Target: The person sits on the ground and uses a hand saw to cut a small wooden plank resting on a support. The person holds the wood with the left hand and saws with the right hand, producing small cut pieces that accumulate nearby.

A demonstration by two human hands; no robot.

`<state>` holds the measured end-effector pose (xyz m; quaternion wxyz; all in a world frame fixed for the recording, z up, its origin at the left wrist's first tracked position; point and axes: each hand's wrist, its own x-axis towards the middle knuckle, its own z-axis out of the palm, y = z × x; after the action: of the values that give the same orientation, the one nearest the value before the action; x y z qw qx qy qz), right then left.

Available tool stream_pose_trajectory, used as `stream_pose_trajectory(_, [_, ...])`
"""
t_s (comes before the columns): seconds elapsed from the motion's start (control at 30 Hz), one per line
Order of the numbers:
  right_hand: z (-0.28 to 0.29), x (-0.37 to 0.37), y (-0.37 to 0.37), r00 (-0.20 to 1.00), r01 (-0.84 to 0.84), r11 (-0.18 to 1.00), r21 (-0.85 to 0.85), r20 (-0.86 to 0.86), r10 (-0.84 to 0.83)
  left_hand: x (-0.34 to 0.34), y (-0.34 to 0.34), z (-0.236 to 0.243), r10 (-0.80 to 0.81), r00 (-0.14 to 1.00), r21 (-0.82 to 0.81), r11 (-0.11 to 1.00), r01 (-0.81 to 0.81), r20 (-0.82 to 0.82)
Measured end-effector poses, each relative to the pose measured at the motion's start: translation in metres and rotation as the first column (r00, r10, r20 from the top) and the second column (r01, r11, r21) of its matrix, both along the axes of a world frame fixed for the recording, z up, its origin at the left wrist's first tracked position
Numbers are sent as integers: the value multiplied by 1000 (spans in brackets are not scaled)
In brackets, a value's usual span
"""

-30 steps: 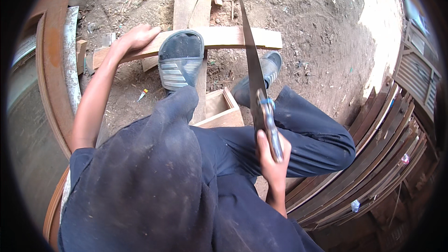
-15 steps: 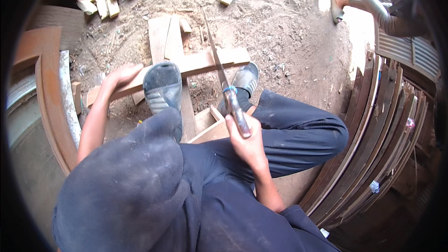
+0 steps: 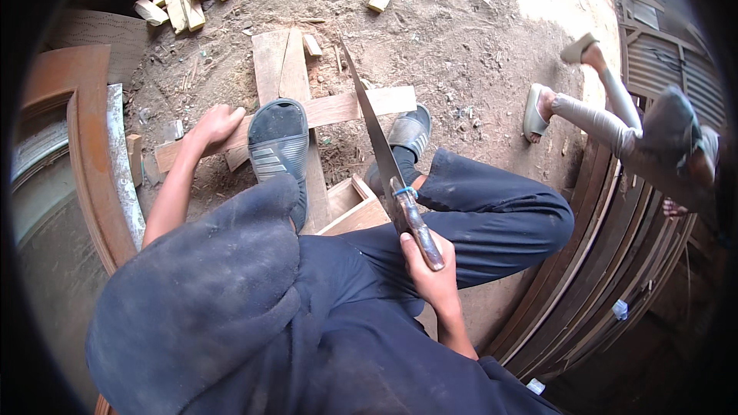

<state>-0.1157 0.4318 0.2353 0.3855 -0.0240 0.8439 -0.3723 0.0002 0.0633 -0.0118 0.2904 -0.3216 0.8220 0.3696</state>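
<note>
A wooden plank (image 3: pixel 336 110) lies crosswise over other boards, with my left foot in a dark slide sandal (image 3: pixel 278 142) on top of it. Toward the plank's left part, my left hand (image 3: pixel 218 127) is closed around its edge. In my right hand (image 3: pixel 432 265) is the dark, worn handle of a handsaw (image 3: pixel 372 119), with blue binding where handle meets blade. The toothed blade points away from me and crosses the plank near its right end, between my two feet. Whether the teeth sit in a cut cannot be made out.
Under the plank, a lengthwise board (image 3: pixel 269 65) rests on the dirt. An open wooden box (image 3: pixel 357 211) stands below my legs. Offcuts (image 3: pixel 188 4) are piled far left, beside a wooden frame (image 3: pixel 92 154). Stacked boards (image 3: pixel 584 261) line the right, where another person (image 3: pixel 615 119) walks.
My right hand has drawn the saw back toward me and slightly right. My left hand keeps its hold on the plank. The other person has come further into view on the right.
</note>
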Motion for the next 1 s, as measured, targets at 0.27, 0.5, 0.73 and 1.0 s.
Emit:
stream_pose_trajectory(0.27, [-22, -20, -34, 997, -39, 999, -28, -61, 38, 18, 13, -27, 138, 984, 254, 953, -162, 111])
stream_pose_trajectory(0.5, [18, -32, -19, 991, -25, 996, 83, 133, 14, -12, 6, 44, 51, 926, 375, 905, -201, 374])
stream_pose_trajectory(0.73, [27, -31, -26, 985, 46, 994, 104, 163, -62, -4, 1, 6, 38, 969, 204, 975, -89, 243])
stream_pose_trajectory(1.0, [56, -20, -20, 982, 5, 986, 166, 185, -37, 2, 14, 3, 51, 996, -41, 998, -48, 74])
